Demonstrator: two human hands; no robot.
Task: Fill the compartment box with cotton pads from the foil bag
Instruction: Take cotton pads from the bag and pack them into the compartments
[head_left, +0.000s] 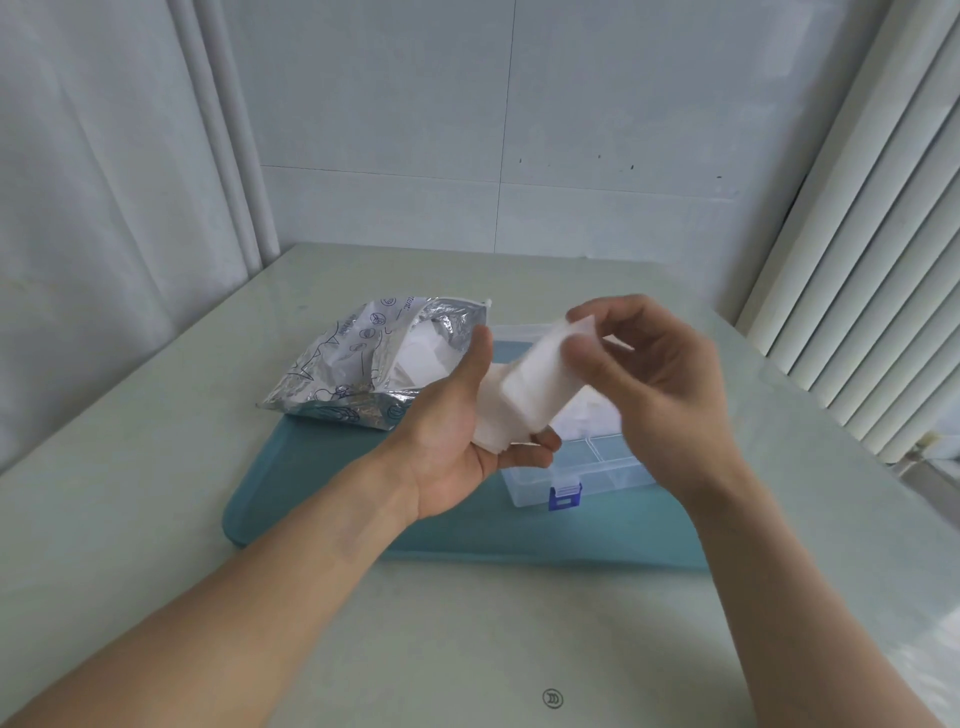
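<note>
A stack of white cotton pads (535, 384) is held in the air above the clear compartment box (597, 467). My left hand (462, 431) cradles its lower end from below, palm up. My right hand (654, 374) pinches the upper end between thumb and fingers. The box stands open on the teal mat (322, 499), with a blue latch (565, 496) at its front; some white pads lie in a compartment behind my hands. The silver foil bag (358, 369) lies open to the left of the box, with more white pads showing in its mouth.
The mat lies on a pale table (156, 467). A grey wall stands behind, a curtain hangs at the left and vertical blinds (872, 312) at the right. The box's open lid is mostly hidden by my hands.
</note>
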